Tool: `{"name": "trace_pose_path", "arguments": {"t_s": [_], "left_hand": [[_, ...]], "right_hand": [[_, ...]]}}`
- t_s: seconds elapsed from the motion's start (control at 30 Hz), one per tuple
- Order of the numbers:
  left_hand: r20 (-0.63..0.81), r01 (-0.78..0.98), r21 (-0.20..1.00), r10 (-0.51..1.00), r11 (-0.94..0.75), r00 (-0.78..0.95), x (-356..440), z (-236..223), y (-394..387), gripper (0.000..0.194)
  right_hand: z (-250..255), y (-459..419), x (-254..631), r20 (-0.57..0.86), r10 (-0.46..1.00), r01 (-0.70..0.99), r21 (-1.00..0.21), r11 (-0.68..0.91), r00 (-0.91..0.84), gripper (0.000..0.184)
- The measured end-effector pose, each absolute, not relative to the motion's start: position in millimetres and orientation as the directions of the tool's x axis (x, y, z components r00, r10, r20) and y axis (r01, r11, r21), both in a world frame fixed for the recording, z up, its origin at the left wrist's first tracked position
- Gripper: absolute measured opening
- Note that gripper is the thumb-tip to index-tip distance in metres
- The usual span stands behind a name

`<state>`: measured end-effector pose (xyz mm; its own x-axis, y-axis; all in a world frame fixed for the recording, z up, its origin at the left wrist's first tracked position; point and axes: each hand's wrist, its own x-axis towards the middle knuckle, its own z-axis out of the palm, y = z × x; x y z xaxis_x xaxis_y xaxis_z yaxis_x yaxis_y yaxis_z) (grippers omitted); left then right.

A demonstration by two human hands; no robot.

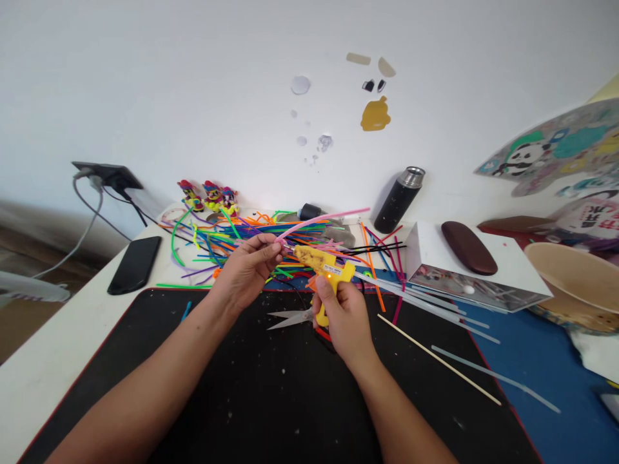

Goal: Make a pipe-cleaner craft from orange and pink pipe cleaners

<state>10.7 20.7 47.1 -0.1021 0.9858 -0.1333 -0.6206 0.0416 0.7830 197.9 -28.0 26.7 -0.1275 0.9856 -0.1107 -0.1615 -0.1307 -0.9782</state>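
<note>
My left hand pinches a pink pipe cleaner, whose free end sticks out up and to the right. In my right hand is a yellow hot glue gun, gripped by its handle, with a small orange light on its side. Its nozzle points left and meets the pink pipe cleaner at my left fingertips; whether glue is on it I cannot tell. Scissors lie with blades apart on the black mat, their handles partly hidden behind my right hand.
Coloured pipe cleaners are heaped behind my hands, near small figures. A black thermos and a white box with a brown case stand right. Glue sticks, a wooden stick and a phone lie around.
</note>
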Motion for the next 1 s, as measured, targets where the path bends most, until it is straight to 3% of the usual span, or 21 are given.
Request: {"name": "trace_pose_path", "arguments": {"t_s": [0.5, 0.63, 0.73, 0.87, 1.0], "left_hand": [[-0.098, -0.589, 0.808, 0.986, 0.001, -0.133, 0, 53, 24, 0.032], [-0.064, -0.596, 0.799, 0.975, -0.079, -0.214, -17, 60, 29, 0.029], [-0.072, -0.599, 0.797, 0.972, -0.079, -0.224, -22, 62, 30, 0.025], [-0.083, -0.609, 0.791, 0.974, -0.064, -0.211, -21, 63, 29, 0.026], [-0.060, -0.613, 0.785, 0.974, -0.090, -0.220, -23, 65, 28, 0.026]], "right_hand": [[27, -29, 198, -0.109, 0.986, -0.128, -0.984, -0.125, -0.122, 0.062], [24, -30, 198, -0.096, 0.981, -0.017, -0.995, -0.100, -0.169, 0.059], [20, -33, 197, 0.023, 0.981, 0.243, -0.968, 0.071, -0.193, 0.055], [17, -41, 191, 0.222, 0.907, 0.514, -0.764, 0.390, -0.359, 0.045], [12, -49, 179, 0.181, 0.805, 0.587, -0.597, 0.547, -0.565, 0.041]]}}
